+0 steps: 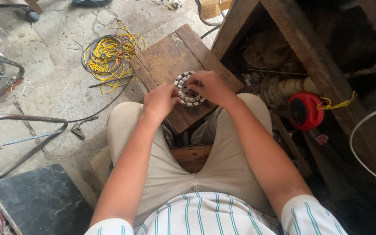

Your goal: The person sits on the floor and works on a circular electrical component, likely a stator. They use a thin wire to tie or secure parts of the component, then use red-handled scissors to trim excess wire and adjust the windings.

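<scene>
A round motor stator (pixel 188 92) with a ring of white-capped slots rests on a worn wooden board (pixel 166 58) in front of my knees. My left hand (pixel 159 101) grips its left rim with curled fingers. My right hand (pixel 209 86) covers its upper right side, fingers bent down onto the ring. Part of the stator is hidden under both hands.
A tangle of yellow and black wire (pixel 108 54) lies on the cracked concrete floor left of the board. A red round tool (pixel 304 111) with yellow cord sits at right under a wooden bench frame (pixel 323 74). Metal chair tubing (pixel 27 119) stands at left, a dark slab (pixel 40 200) at lower left.
</scene>
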